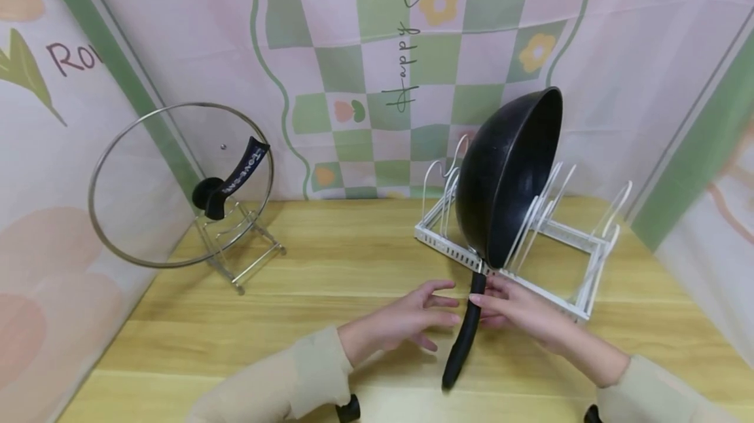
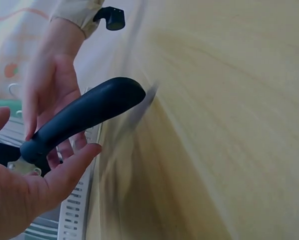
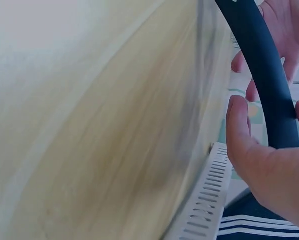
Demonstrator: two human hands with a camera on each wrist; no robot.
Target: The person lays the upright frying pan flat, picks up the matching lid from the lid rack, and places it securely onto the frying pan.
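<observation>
A curved black handle (image 1: 462, 344) juts past the slotted white wire rack's (image 1: 443, 245) edge, round black wok (image 1: 485, 174) inside; left hand (image 1: 406, 319) spreads beside, right hand (image 1: 524, 312) touches, pinching or not, can't tell.

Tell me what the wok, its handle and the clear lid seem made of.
The wok looks like coated metal: black, satin sheen. Its handle is probably plastic: matte, smooth, black. The clear lid seems glass, perhaps plastic, being see-through; its rim gleams like metal.
</observation>
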